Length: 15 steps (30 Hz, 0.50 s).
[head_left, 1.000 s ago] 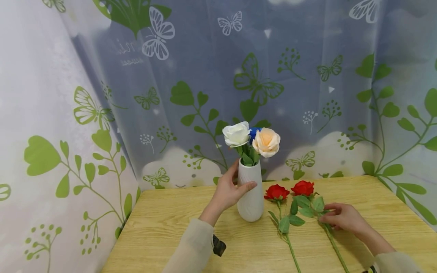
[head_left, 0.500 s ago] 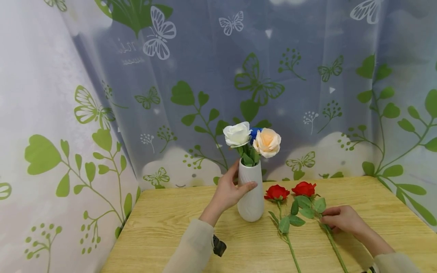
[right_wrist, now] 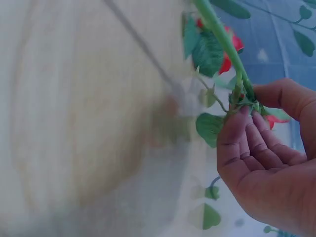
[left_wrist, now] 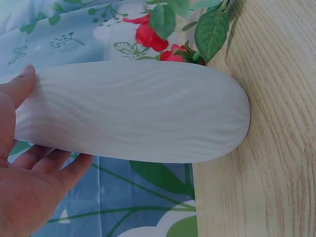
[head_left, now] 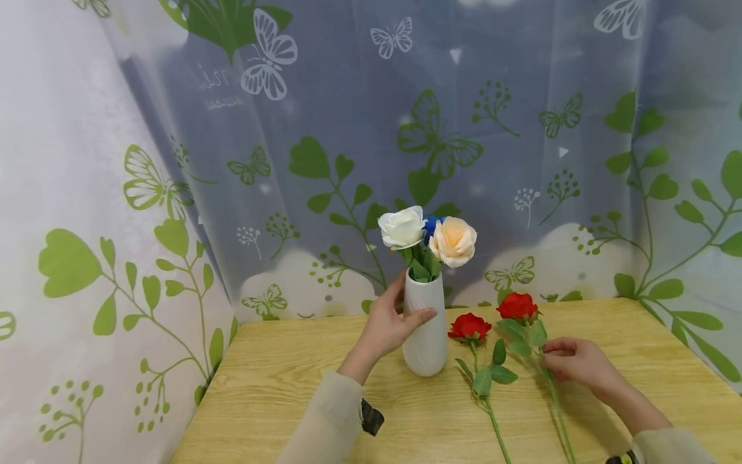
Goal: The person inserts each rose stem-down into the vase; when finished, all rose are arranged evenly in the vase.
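Note:
My left hand [head_left: 394,325] grips a white vase [head_left: 426,335] near its upper part, thumb across the front and fingers behind. The vase stands upright on the table, its wavy ribbed side filling much of the left wrist view. In its mouth are a white rose [head_left: 402,228], a peach rose [head_left: 453,241] and a blue flower [head_left: 431,225] mostly hidden behind them. To the right, my right hand [head_left: 582,364] pinches the green stem [right_wrist: 222,42] of a red rose [head_left: 518,307] just below its leaves, between thumb and fingertips. Its bloom is tipped up at the far side.
A second red rose [head_left: 470,327] lies on the wooden table [head_left: 278,386] between the vase and my right hand, stem toward me. Behind the table hangs a curtain [head_left: 348,96] printed with leaves and butterflies. A black wrist strap piece [head_left: 371,417] shows by my left sleeve.
The right hand has risen slightly with the pinched red rose, whose bloom has moved up and whose stem has swung a little leftward. The left hand and vase stay put.

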{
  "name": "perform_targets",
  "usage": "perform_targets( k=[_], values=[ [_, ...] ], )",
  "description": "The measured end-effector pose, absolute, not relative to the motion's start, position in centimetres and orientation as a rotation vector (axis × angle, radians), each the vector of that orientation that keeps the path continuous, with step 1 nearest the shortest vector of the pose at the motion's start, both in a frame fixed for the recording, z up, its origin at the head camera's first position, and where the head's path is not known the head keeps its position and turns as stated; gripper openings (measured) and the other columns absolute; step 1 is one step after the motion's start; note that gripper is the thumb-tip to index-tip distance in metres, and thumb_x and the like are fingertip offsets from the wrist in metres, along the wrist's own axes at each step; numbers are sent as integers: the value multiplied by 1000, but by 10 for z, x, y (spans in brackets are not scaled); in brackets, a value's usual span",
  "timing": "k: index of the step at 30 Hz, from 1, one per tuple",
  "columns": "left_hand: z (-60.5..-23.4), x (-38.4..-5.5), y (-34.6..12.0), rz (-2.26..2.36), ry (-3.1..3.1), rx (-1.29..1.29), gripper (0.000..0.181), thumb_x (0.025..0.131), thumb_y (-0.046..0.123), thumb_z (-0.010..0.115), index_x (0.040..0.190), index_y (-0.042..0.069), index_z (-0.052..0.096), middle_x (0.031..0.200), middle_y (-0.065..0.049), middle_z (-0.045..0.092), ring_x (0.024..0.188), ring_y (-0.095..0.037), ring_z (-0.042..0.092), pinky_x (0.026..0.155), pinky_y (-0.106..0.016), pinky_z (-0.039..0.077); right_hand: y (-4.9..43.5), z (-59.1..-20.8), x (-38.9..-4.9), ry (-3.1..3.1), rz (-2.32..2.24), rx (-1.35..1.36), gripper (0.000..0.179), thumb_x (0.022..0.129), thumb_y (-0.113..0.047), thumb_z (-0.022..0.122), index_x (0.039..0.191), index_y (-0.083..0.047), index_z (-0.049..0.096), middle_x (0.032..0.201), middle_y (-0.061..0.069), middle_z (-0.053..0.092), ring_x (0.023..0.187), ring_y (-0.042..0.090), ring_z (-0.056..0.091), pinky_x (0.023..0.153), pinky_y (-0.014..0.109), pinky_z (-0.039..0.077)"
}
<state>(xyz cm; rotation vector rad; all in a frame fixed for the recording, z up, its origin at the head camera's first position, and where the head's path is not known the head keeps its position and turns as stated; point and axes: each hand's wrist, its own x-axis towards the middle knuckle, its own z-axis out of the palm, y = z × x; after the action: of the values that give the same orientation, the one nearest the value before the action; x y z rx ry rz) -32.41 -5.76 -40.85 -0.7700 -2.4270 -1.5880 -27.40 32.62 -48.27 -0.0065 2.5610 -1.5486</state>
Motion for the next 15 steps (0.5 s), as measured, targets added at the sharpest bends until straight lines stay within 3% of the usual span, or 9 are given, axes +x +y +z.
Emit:
perform_targets(
  k=[9,15],
  values=[
    [-408,-326,-57,-1574,-2422,-777,86,95,33,81,166,20,35,151,-9,61,128,-30,67,102,-47,59,312,-458,-270,2543,-1604,-44,67,105,-26,66,151,17,42,139,33,63,97,11,73,85,33,62],
    [-407,-323,-58,-1599,-2419,-769,86,95,33,81,166,20,35,151,-10,60,128,-31,66,104,-50,57,298,-444,-265,2485,-1712,-39,72,106,-23,65,152,23,34,148,38,53,99,3,72,89,35,63]
  ],
)
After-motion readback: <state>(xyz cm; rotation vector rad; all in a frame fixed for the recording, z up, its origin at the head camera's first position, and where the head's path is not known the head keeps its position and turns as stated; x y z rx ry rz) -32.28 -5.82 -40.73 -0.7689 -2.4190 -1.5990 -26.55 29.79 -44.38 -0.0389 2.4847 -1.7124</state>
